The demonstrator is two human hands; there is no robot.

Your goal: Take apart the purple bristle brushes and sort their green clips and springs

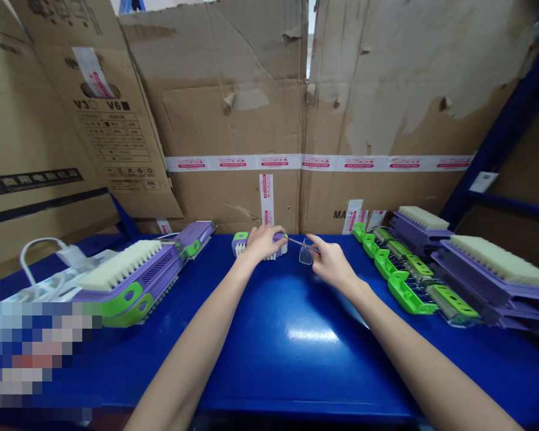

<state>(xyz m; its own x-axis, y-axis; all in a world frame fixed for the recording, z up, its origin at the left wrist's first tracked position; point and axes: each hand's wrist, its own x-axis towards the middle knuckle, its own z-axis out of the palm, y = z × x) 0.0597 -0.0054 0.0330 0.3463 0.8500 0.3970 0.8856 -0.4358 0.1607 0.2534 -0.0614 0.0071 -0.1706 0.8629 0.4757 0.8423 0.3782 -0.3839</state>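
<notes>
Near the back of the blue table, my left hand [264, 241] is closed over a small purple and green unit [239, 237] with white bristles along its lower side. My right hand [331, 258] grips a thin metal rod-like tool [295, 241], whose tip reaches the right end of that unit by my left thumb. The tool's handle is mostly hidden in my fingers. Just left of my right fingers is a small clear plastic piece [305, 256]; I cannot tell whether the hand touches it.
Purple units with cream bristle pads [121, 263] lie at left beside a white power strip [40, 288] and cable. At right stand a row of green plastic covers [408, 293] with clear parts, and stacked purple units [476, 278]. Cardboard [224, 197] walls off the back.
</notes>
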